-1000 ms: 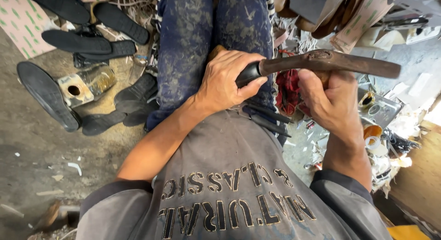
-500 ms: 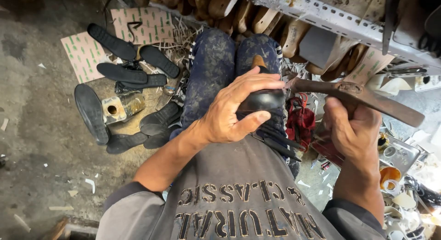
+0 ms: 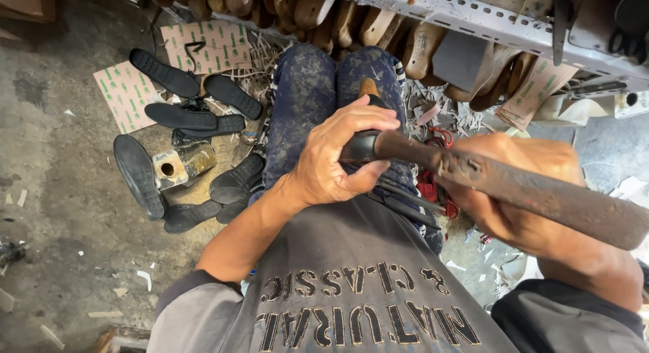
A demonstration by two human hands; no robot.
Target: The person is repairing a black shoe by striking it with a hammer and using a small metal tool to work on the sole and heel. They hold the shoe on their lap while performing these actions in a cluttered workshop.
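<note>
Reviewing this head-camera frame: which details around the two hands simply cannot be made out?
- Black shoe, head view: mostly covered by the left hand; its shape is unclear.
- Rusty tool: its far end is cut off by the right edge, its tip hidden at the shoe.
- Right hand: the tool hides its fingers, so the grip is unclear.
- Tin on the floor: contents too small.

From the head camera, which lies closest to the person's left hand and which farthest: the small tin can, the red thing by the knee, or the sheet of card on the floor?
From the left hand:
1. Red thing, just to its right, beside the knee.
2. Small tin can, out to the left among black soles.
3. Sheet of card, far upper left on the floor.
</note>
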